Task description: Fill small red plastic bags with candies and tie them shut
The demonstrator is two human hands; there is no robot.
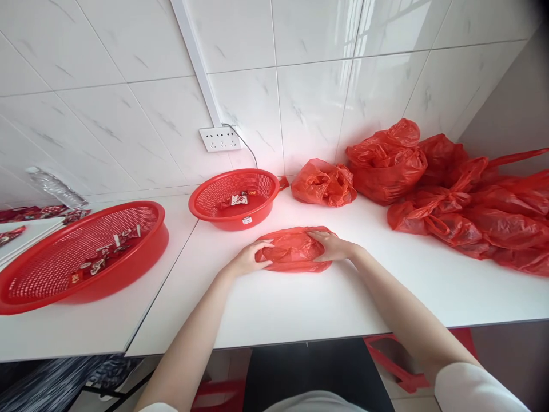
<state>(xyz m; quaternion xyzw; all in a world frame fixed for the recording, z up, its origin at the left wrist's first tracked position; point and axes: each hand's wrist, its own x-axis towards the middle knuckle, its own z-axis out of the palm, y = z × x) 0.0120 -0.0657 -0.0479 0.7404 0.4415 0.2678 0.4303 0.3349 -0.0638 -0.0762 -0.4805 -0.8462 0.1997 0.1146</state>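
Observation:
A thin red plastic bag point(294, 252) lies low on the white table in front of me, its middle loosely crumpled. At its left end my left hand point(249, 257) grips the edge, thumb and fingers curved over the plastic. My right hand point(333, 246) holds the opposite end, fingers tucked over the rim. Just behind the bag stands a round red plastic basket point(262, 216) with a few small red and white packets point(239, 199) in its bottom.
At left a larger red basket point(160, 229) holds several small packets. Filled red plastic bags point(386, 166) are heaped along the right back. A socket panel point(220, 139) with a cable is on the tiled wall. A seam crosses the tabletop left of my arm.

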